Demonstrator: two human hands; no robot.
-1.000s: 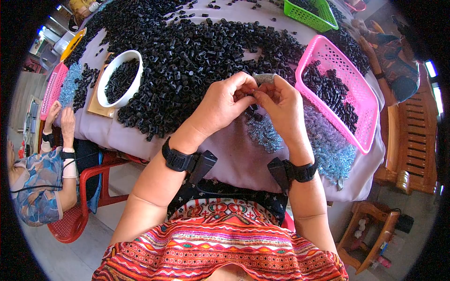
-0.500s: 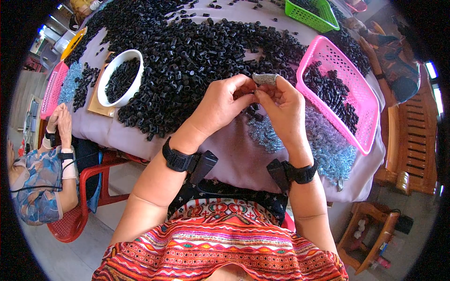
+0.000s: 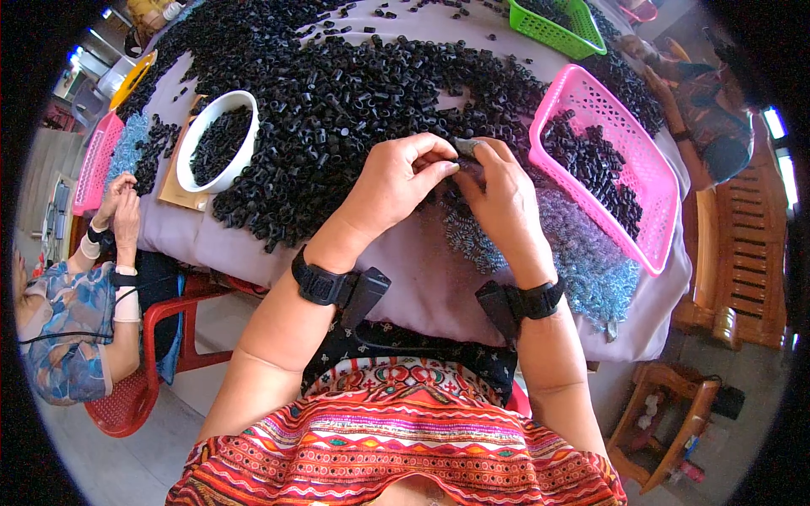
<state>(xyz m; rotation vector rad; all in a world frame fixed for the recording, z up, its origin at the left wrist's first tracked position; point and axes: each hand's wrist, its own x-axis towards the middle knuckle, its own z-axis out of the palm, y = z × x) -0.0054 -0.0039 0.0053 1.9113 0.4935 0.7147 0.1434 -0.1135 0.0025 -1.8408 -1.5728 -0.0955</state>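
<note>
My left hand (image 3: 396, 181) and my right hand (image 3: 504, 192) meet fingertip to fingertip above the near edge of a heap of small black plastic pieces (image 3: 337, 110). Left thumb and forefinger are pinched together at a tiny dark piece (image 3: 456, 161), largely covered by the fingers. My right fingers are curled in and closed; what they hold is hidden. A grey fabric-like wrap (image 3: 465, 147) shows at the right forefinger's tip. Under and beside the right hand lies a pile of clear bluish coiled springs (image 3: 591, 282).
A pink basket (image 3: 666, 194) with black pieces stands at right, a white bowl (image 3: 245, 160) of them at left. Farther off are a green basket (image 3: 574, 42) and another pink basket (image 3: 94, 160). A co-worker (image 3: 76, 329) sits at left on a red chair (image 3: 156, 337); another person (image 3: 713, 118) is at right.
My right hand has turned, its fingers folding down nearer the left fingertips, and the grey wrap has tilted. The left co-worker's hands have shifted toward the table.
</note>
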